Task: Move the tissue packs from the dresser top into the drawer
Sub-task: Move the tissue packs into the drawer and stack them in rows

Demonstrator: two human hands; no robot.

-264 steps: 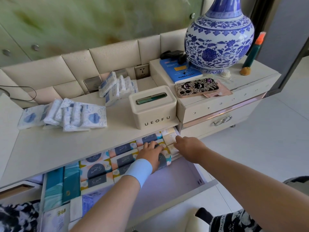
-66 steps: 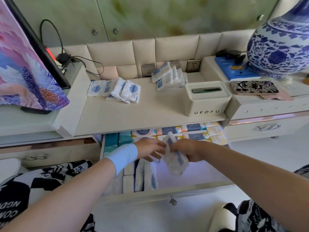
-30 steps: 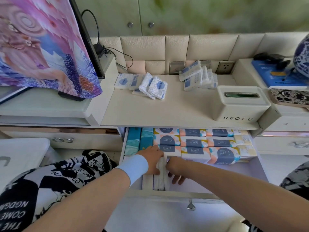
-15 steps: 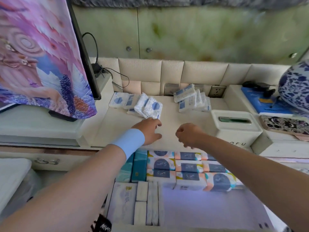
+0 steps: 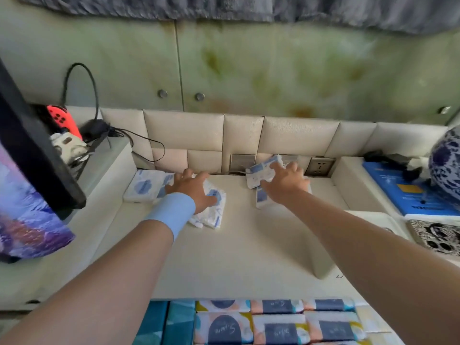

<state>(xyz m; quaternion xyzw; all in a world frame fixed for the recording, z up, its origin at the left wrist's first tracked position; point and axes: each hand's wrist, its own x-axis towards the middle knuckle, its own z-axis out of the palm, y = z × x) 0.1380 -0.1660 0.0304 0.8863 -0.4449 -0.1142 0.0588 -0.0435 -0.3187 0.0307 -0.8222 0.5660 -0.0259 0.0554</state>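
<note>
Both arms reach forward over the cream dresser top (image 5: 224,257) to its back edge, where the tissue packs lie in two groups against the padded backboard (image 5: 184,135).

The left hand (image 5: 193,189), with a pale blue wristband (image 5: 171,215) on its wrist, lies on the left pile of tissue packs (image 5: 146,186). Its fingers are spread across the white-and-blue wrappers and the thumb rests on the nearest crumpled pack. The palm hides what is beneath, so I cannot tell whether the fingers have closed on anything.

The right hand (image 5: 283,180) is on the right pile of tissue packs (image 5: 261,171), just in front of the wall sockets (image 5: 321,166). Its fingers curl over the top of the packs and the thumb hooks under the near edge, so it grips them. The topmost pack is tilted up at its left end.

The two piles are well apart, with bare dresser top between them.

At the bottom edge the open drawer (image 5: 373,327) shows rows of colourful tissue packs (image 5: 273,324) beside teal ones (image 5: 169,324).

A cream tissue box (image 5: 323,265) sits under the right forearm, mostly hidden. To the right are a blue book (image 5: 408,192), a blue-and-white vase (image 5: 445,168) and a patterned phone case (image 5: 438,239). On the left, a black-framed screen (image 5: 32,145) stands in front of a red game controller (image 5: 63,119) and a looping black cable (image 5: 79,78).
</note>
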